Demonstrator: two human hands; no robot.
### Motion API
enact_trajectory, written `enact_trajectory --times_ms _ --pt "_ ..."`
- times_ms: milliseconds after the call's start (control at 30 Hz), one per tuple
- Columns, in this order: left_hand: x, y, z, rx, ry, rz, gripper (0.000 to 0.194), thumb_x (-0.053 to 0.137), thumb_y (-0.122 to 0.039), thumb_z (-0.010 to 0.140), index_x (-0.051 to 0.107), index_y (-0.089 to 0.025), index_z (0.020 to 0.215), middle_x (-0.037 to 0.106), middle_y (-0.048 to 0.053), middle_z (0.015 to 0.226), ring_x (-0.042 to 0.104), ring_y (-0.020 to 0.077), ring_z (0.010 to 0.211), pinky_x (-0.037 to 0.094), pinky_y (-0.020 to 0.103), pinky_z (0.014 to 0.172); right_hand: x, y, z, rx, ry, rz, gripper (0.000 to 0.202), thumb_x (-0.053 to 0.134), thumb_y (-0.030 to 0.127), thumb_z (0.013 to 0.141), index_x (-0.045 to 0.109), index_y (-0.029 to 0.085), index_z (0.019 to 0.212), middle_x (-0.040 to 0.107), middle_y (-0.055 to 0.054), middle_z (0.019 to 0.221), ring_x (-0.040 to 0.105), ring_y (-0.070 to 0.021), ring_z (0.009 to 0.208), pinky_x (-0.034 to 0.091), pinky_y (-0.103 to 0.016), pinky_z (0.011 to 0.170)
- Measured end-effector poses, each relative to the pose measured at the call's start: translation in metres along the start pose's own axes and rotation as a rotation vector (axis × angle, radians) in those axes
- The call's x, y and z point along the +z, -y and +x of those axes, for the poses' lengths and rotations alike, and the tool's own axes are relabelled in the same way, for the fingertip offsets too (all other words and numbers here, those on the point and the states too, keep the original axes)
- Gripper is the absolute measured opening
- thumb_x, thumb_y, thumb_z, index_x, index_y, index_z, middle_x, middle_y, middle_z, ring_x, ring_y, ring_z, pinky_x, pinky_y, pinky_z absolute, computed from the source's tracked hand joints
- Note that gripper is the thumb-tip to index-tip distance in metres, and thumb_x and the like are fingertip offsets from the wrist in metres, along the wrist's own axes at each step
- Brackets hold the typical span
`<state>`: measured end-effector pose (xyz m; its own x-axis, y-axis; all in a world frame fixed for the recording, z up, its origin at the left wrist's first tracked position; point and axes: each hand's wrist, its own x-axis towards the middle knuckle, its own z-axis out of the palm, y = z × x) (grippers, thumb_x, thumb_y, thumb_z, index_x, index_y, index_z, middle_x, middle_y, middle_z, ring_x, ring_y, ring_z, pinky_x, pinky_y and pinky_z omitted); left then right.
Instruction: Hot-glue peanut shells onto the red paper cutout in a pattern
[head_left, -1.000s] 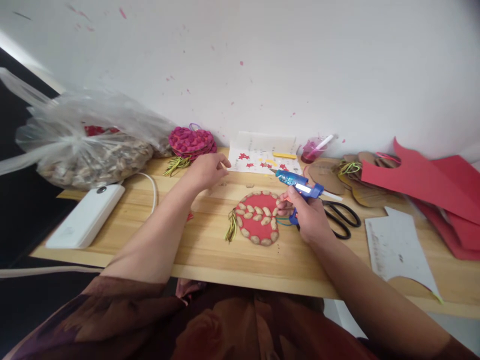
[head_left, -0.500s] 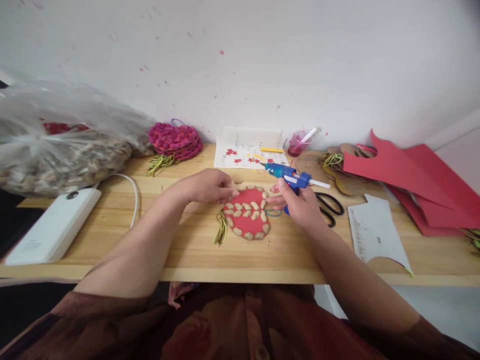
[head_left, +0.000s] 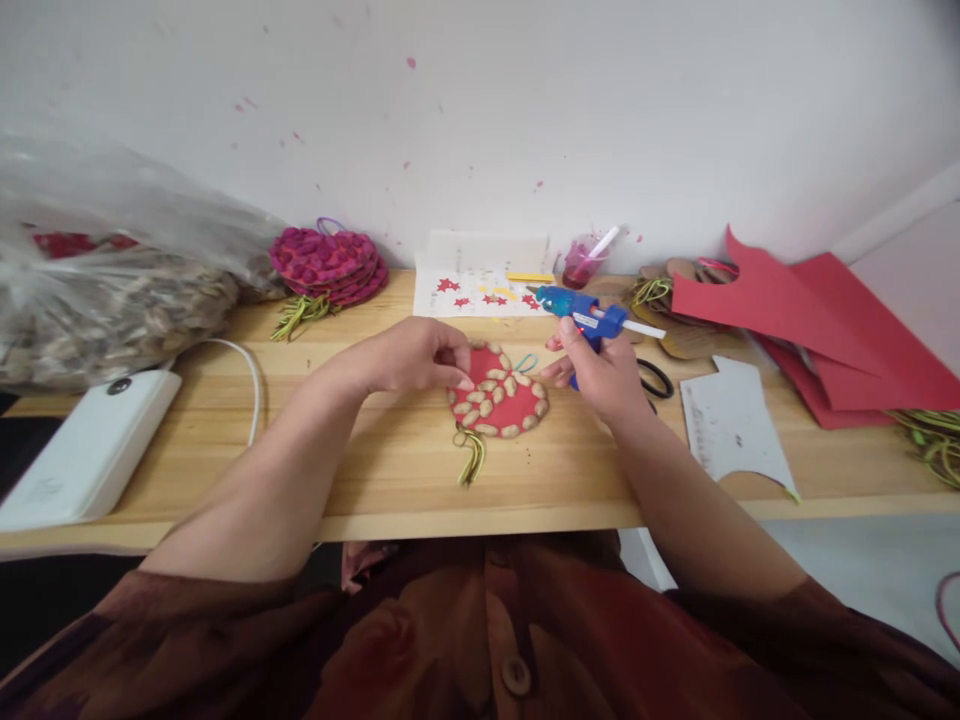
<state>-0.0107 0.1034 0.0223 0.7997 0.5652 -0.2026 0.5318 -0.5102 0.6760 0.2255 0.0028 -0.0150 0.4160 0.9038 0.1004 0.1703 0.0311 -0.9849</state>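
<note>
On the tabletop lies a red round ornament (head_left: 515, 408), edged with peanuts and crossed by two rows of them. A green tassel (head_left: 472, 456) hangs from its lower left, and a teal cord loop (head_left: 528, 363) sticks out at the upper right. My left hand (head_left: 421, 357) pinches its upper-left rim; the fingertips partly cover that edge. In my right hand (head_left: 606, 372) is a blue hot glue gun (head_left: 576, 309) with a white glue stick in its back. Its nozzle points left, above the table, apart from the ornament. Black-handled scissors (head_left: 657, 378) lie partly behind this hand.
A plastic bag of peanuts (head_left: 127, 320) and a white power bank (head_left: 90, 450) with a cable are at left. Behind are magenta ornaments (head_left: 330, 262), a paper with red stars (head_left: 450, 300) and a cup (head_left: 581, 265). Red sheets (head_left: 832, 330) and a grey cutout (head_left: 735, 420) lie right.
The peanut ornament has turned counterclockwise: its tassel swung towards me and its cord loop away. My left fingers stay at its rim; the glue gun stays in my right hand. The view shifted slightly.
</note>
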Motion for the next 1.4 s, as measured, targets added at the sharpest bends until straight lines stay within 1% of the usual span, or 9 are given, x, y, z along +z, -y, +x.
enact_trajectory --times_ms 200,333,467,700,867,933,1133,1233,1400 --pt "0.013 -0.026 -0.012 0.057 0.259 -0.071 0.023 0.066 -0.041 0.082 0.08 -0.027 0.093 0.076 -0.001 0.084 0.065 0.0182 0.078 0.043 0.026 0.072 0.006 -0.003 -0.005 0.054 0.206 0.051 0.052 0.071 0.072 0.072 0.063 0.023 0.089 0.072 -0.002 0.081 0.069 -0.0173 0.051 0.05 -0.027 0.04" --pt "0.029 -0.038 -0.031 0.009 0.206 -0.001 0.015 0.068 -0.034 0.083 0.08 -0.03 0.092 0.076 -0.001 0.085 0.065 0.0184 0.076 0.043 0.027 0.072 0.007 -0.01 -0.006 0.005 0.201 -0.002 0.05 0.071 0.07 0.074 0.065 0.023 0.088 0.072 -0.002 0.079 0.072 -0.0197 0.057 0.05 -0.026 0.041" --pt "0.049 -0.031 -0.065 0.028 0.131 0.048 0.013 0.062 -0.03 0.088 0.075 -0.026 0.087 0.074 0.0 0.09 0.065 0.0168 0.08 0.043 0.025 0.072 0.007 -0.016 -0.006 -0.034 0.204 -0.021 0.047 0.07 0.068 0.077 0.068 0.023 0.09 0.073 -0.002 0.078 0.073 -0.0203 0.059 0.05 -0.027 0.044" --pt "0.054 -0.022 -0.119 -0.134 0.05 0.115 0.031 0.059 -0.048 0.091 0.07 -0.021 0.078 0.069 0.001 0.077 0.061 0.0151 0.069 0.04 0.026 0.064 0.008 -0.02 -0.005 -0.078 0.181 -0.036 0.043 0.069 0.065 0.079 0.069 0.023 0.086 0.074 -0.002 0.075 0.072 -0.0209 0.058 0.051 -0.029 0.047" --pt "0.073 -0.027 -0.106 -0.289 -0.296 0.114 0.033 0.062 -0.053 0.088 0.066 -0.021 0.084 0.07 0.003 0.082 0.063 0.018 0.074 0.043 0.029 0.067 0.007 -0.019 -0.004 -0.085 0.144 -0.01 0.042 0.07 0.064 0.078 0.067 0.023 0.085 0.073 -0.002 0.076 0.072 -0.021 0.059 0.051 -0.028 0.045" --pt "0.087 -0.028 -0.093 -0.26 -0.424 0.214 0.031 0.068 -0.051 0.084 0.065 -0.021 0.094 0.07 0.005 0.092 0.064 0.0212 0.083 0.046 0.031 0.074 0.007 -0.018 -0.003 -0.084 0.133 0.001 0.042 0.071 0.064 0.077 0.068 0.023 0.085 0.072 -0.001 0.075 0.072 -0.0209 0.058 0.052 -0.029 0.046" --pt "0.118 -0.031 -0.074 -0.049 -0.466 0.225 0.009 0.06 -0.029 0.094 0.064 -0.022 0.093 0.069 0.007 0.095 0.063 0.0236 0.093 0.049 0.036 0.085 0.007 -0.019 0.001 -0.09 0.123 0.059 0.04 0.07 0.062 0.078 0.067 0.023 0.087 0.073 -0.001 0.076 0.075 -0.0225 0.069 0.061 -0.035 0.065" --pt "0.121 -0.032 -0.073 0.01 -0.459 0.179 0.009 0.056 -0.024 0.096 0.065 -0.023 0.094 0.069 0.007 0.097 0.064 0.0226 0.094 0.05 0.036 0.087 0.005 -0.021 0.003 -0.11 0.075 0.067 0.038 0.069 0.061 0.08 0.068 0.023 0.087 0.073 0.0 0.081 0.075 -0.0213 0.081 0.06 -0.035 0.077" --pt "0.121 -0.03 -0.074 0.05 -0.459 0.154 0.013 0.054 -0.023 0.097 0.067 -0.023 0.101 0.071 0.008 0.101 0.066 0.0226 0.096 0.052 0.036 0.089 0.003 -0.019 0.003 -0.08 0.041 0.076 0.039 0.071 0.061 0.078 0.068 0.023 0.085 0.073 -0.001 0.081 0.073 -0.0208 0.084 0.059 -0.034 0.077"
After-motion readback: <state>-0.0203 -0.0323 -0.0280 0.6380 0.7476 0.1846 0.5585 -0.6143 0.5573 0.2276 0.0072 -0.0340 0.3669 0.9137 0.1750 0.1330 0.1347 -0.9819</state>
